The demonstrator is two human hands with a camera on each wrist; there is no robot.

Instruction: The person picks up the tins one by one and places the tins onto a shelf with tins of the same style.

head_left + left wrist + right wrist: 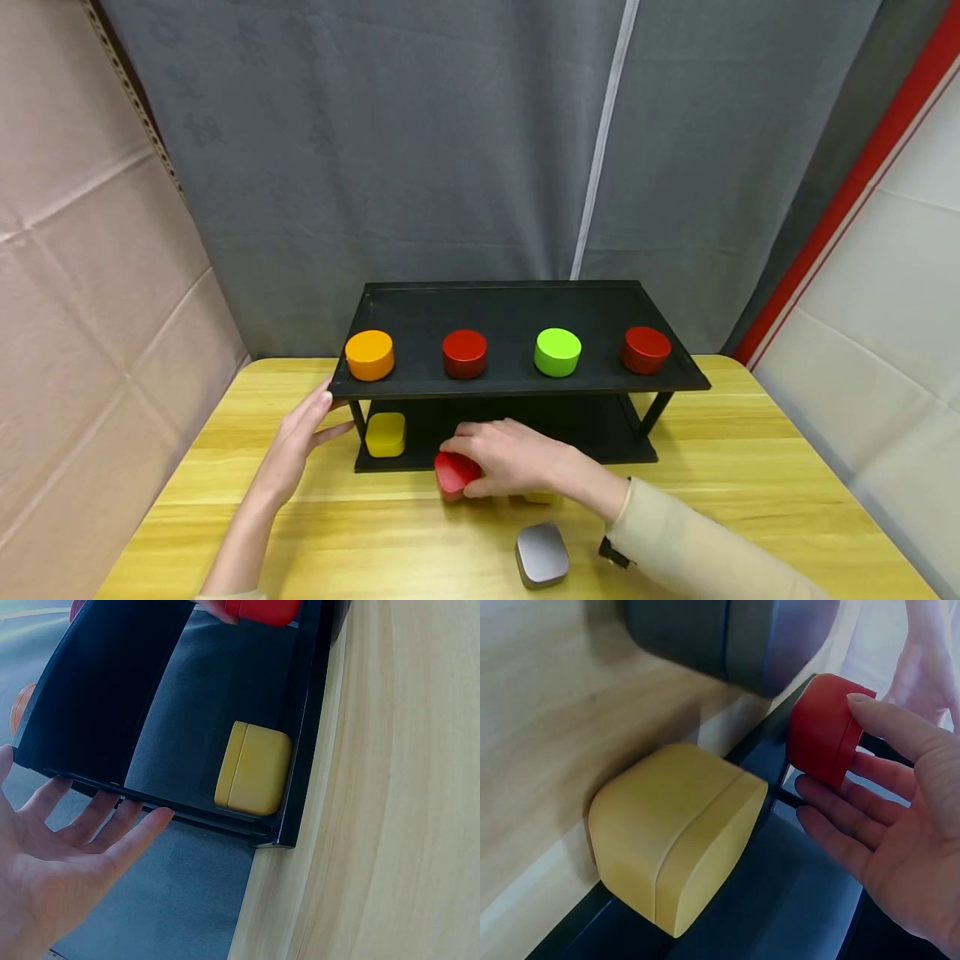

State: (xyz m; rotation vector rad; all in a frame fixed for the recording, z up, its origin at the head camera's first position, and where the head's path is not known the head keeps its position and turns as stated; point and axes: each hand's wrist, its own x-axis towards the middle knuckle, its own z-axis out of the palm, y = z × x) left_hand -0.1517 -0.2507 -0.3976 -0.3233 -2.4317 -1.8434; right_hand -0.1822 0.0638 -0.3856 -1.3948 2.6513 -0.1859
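My right hand (510, 458) pinches a red square tin (456, 475) between thumb and fingers, at the front edge of the lower shelf. In the right wrist view the red tin (825, 727) shows a lid seam. My left hand (296, 442) touches the left end of the black two-tier rack (495, 300), its fingers fairly straight along the side in the left wrist view. A yellow square tin (386, 435) sits at the left end of the lower shelf. Another yellow tin (675, 832) stands on the table before the rack, mostly hidden by my right hand in the head view.
On the upper shelf stand round tins in a row: orange (370, 355), red (465, 354), green (557, 352) and a second red (645, 349). A grey square tin (542, 555) lies on the wooden table (375, 533) near its front. A grey curtain (412, 167) hangs behind.
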